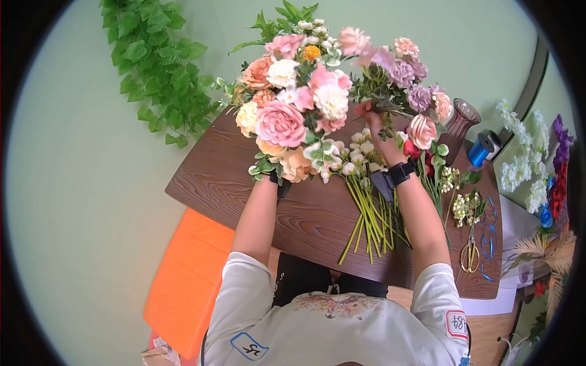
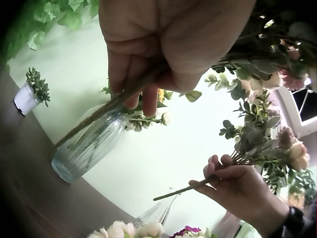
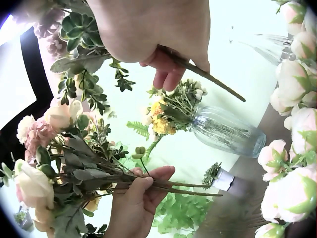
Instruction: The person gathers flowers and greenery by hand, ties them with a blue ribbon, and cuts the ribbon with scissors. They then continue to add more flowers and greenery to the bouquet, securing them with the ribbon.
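My left hand (image 2: 168, 39) grips the stems of a bouquet of pink, peach and white flowers (image 1: 281, 122), whose blooms mostly hide that hand in the head view. In my right hand (image 1: 381, 140) is a bunch of purple and pink flowers (image 1: 403, 73), held by its thin stem; the right wrist view shows this stem (image 3: 213, 79) sticking out past the fingers. Both bunches are raised above the dark wooden table (image 1: 232, 165), side by side. Under the right forearm lie white flower buds on long green stems (image 1: 366, 219).
On the right stand a pinkish glass vase (image 1: 462, 119) and a blue ribbon spool (image 1: 480, 149); scissors (image 1: 470, 256) and blue ribbon pieces (image 1: 490, 238) lie nearer. A clear vase (image 3: 230, 131) with flowers and a small potted plant (image 3: 223, 179) stand at the far side. Ivy (image 1: 152, 49) hangs left.
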Demonstrator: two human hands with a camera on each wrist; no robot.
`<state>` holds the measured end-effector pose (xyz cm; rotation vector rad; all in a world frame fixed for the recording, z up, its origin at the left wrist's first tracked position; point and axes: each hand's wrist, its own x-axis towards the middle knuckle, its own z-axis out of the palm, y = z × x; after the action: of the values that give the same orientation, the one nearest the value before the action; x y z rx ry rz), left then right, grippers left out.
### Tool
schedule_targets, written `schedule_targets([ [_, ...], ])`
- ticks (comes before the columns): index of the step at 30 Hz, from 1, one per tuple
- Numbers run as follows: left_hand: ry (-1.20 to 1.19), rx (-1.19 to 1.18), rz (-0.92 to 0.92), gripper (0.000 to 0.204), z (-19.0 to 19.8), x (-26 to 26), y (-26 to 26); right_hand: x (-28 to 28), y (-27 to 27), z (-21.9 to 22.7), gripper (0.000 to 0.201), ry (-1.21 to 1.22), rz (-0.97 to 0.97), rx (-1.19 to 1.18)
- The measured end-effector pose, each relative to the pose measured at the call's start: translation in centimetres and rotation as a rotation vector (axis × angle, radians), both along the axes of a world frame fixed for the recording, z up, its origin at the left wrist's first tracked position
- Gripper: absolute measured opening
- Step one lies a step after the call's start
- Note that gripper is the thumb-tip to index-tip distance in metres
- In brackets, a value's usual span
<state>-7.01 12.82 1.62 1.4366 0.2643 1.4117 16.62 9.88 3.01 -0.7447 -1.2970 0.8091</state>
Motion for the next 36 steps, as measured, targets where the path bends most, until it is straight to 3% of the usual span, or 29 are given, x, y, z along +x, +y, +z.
schedule_targets([
  [5, -0.045, -0.08, -0.094, 0.01, -0.3, -0.6, -0.5, -0.9, -0.5, 1.3, 0.013, 0.25, 0.04, 0.063],
  [7, 0.3, -0.123, 0.041, 0.013, -3.0, -2.9, 4.5, -0.2, -0.7, 1.9, 0.011, 0.293, 0.041, 0.052],
  [8, 0.254, -0.242, -0.11, 0.015, -0.7, -3.7, 1.7, 0.4, -0.9, 2.2, 0.011, 0.254, 0.003, 0.062],
  [9, 0.387, -0.338, -0.137, 0.014, 1.5, -4.1, 0.1, 1.0, -1.0, 2.4, 0.011, 0.215, -0.035, 0.072],
  [11, 0.546, -0.344, -0.089, 0.012, 1.3, -5.5, -0.5, 2.0, -0.9, 2.7, 0.012, 0.188, -0.099, 0.081],
  [12, 0.763, -0.282, 0.045, 0.012, 1.0, -6.1, -1.2, 2.2, -1.1, 3.2, 0.012, 0.223, -0.116, 0.125],
  [16, 0.908, -0.378, 0.175, 0.016, -0.5, -5.9, -2.0, 2.1, -1.8, 4.3, 0.012, 0.298, -0.103, 0.164],
  [17, 1.134, -0.367, 0.183, 0.014, 0.5, -5.2, -2.2, 2.0, -1.8, 4.5, 0.012, 0.326, -0.085, 0.148],
  [22, 1.19, -0.562, 0.248, 0.01, -0.8, -3.9, -2.3, 1.5, -1.6, 3.2, 0.009, 0.253, -0.139, 0.156],
  [26, 1.387, -0.435, 0.219, 0.01, -0.9, -2.9, -1.3, 1.2, -2.3, 3.1, 0.01, 0.273, -0.06, 0.163],
  [29, 1.377, -0.237, 0.323, 0.014, -2.2, -3.6, -0.5, 0.9, -4.1, 4.4, 0.01, 0.283, -0.067, 0.015],
  [30, 1.35, -0.188, 0.46, 0.02, -4.6, -4.6, 1.1, 1.2, -3.9, 4.3, 0.01, 0.282, -0.075, 0.021],
  [31, 1.348, -0.179, 0.456, 0.02, -5.0, -5.1, 1.4, 1.6, -3.5, 3.8, 0.01, 0.272, -0.036, 0.034],
  [33, 1.2, -0.141, 0.784, 0.019, -4.0, -4.9, 0.6, 2.1, -3.6, 3.8, 0.009, 0.262, -0.002, 0.049],
  [35, 1.12, -0.109, 0.733, 0.02, -4.6, -5.6, 2.2, 2.4, -3.9, 3.6, 0.007, 0.167, -0.052, 0.124],
  [36, 0.754, -0.129, 0.535, 0.019, -7.5, -7.0, 5.1, 2.5, -3.8, 3.5, 0.007, 0.166, -0.043, 0.127],
])
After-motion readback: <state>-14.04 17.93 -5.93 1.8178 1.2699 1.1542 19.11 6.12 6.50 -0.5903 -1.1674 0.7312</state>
